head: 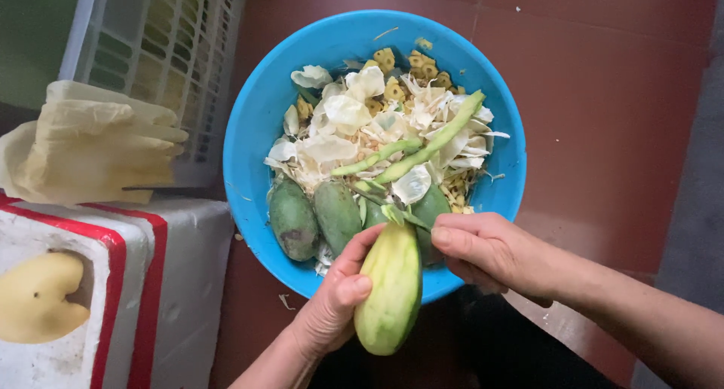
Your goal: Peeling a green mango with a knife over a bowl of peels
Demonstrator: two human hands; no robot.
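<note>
Half-peeled green mango (390, 287) at lower centre of the frame, nearest the lens, gripped lengthwise in left hand (335, 298), fingers clamped round its left flank, thumb pressed on the pale peeled face. Held out over the near rim of the blue plastic basin (256, 117), apparently so that strips of skin drop straight in. Right hand (486, 249) just right of the fruit's upper end, fingers closed together, seemingly round a small peeler or knife; tool itself hidden, so cannot tell which. Long green peel strips (422, 151) draped across the heap of pale cabbage-like scraps (354, 125) at mid-basin. Three unpeeled green mangoes (317, 217) resting against the near inner wall of the basin, just above the held fruit, within easy reach.

At left edge of frame, white foam box (162, 283) with red stripes along its top; no lettering legible. Yellow peeled mango (34, 298) lying in a hollow at lower left of that box, kept apart from the waste. Pale rubber gloves (90, 144) laid on top of the box at upper left. White slatted plastic crate (166, 50) behind them. Red tiled floor (618, 95) under everything.
</note>
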